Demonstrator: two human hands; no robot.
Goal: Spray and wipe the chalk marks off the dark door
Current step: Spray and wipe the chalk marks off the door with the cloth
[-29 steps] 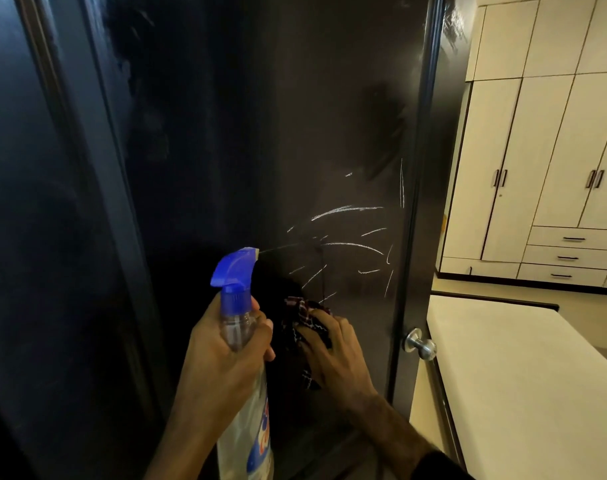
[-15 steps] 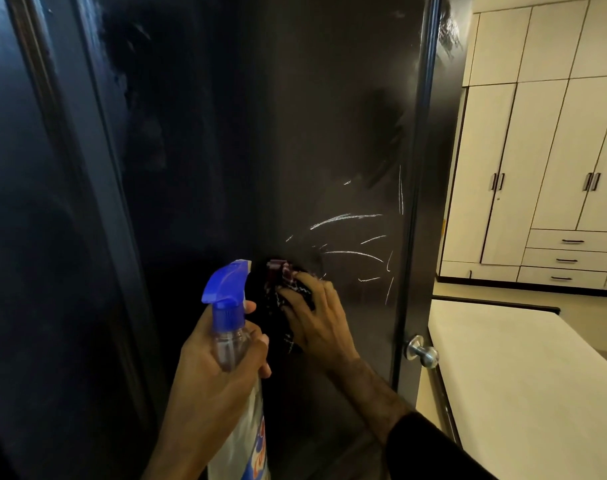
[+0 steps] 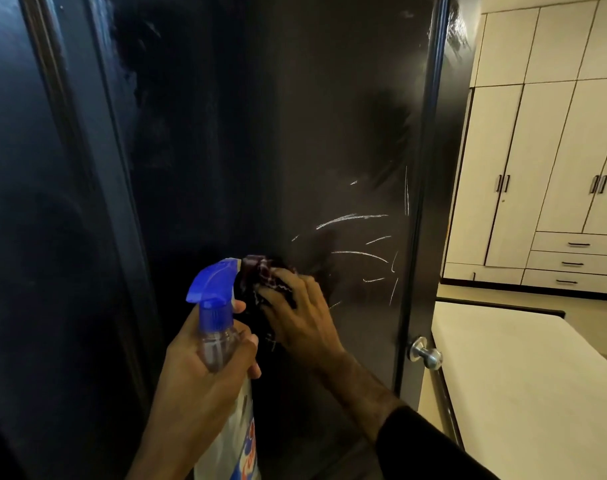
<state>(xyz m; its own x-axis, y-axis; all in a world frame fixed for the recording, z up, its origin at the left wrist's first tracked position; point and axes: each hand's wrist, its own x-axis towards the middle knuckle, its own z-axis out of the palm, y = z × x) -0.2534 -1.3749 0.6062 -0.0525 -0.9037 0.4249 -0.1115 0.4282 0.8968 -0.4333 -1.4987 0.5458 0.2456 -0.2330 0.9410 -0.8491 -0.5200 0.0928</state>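
Note:
The dark door (image 3: 295,116) fills the middle of the view, with several white chalk marks (image 3: 355,252) on its lower right area. My left hand (image 3: 205,372) grips a clear spray bottle (image 3: 222,341) with a blue trigger head, its nozzle pointing at the door. To the right of the bottle, my right hand (image 3: 302,322) presses a dark checked cloth (image 3: 264,282) against the door, just left of and below the chalk marks. The hand hides part of the cloth.
A silver door knob (image 3: 426,353) sticks out at the door's right edge. Right of it lies a white mattress (image 3: 523,386). Pale wardrobe doors and drawers (image 3: 558,168) line the far wall. A dark door frame (image 3: 70,202) stands on the left.
My right hand has slid the cloth up the door, from below the marks to their lower left edge. The lowest left strokes no longer show. The spray bottle has stayed roughly in place.

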